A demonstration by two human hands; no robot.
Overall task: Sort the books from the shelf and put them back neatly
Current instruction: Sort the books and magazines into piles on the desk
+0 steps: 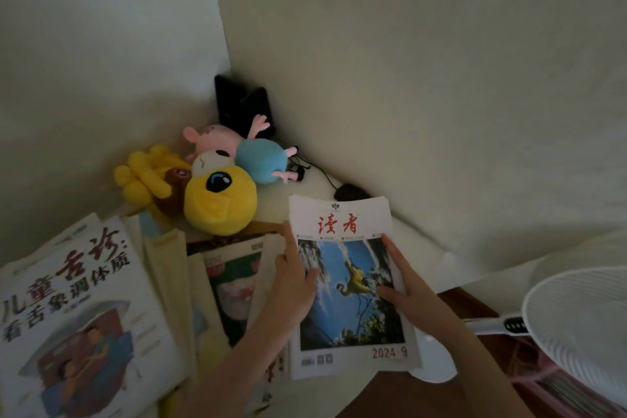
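The person holds a magazine (342,326) between both hands, over the white surface (305,190) in the corner of the room. Its cover shows red characters at the top, a bird against blue sky, and "2024-9" at the bottom.

The left hand (295,285) grips the magazine's left edge, index finger stretched up along it and the other fingers curled onto the cover. The right hand (405,292) grips the right edge, thumb pressed on the picture and index finger lying along the side.

Left of the magazine, more books (230,288) lie overlapping, partly under the left forearm. Further left lies a large white book (81,312) with bold black and red characters.

Behind them, a yellow plush (219,204), a pink pig plush (251,154) in blue and a black plush (242,105) crowd the corner. A white fan (583,322) stands at the right.
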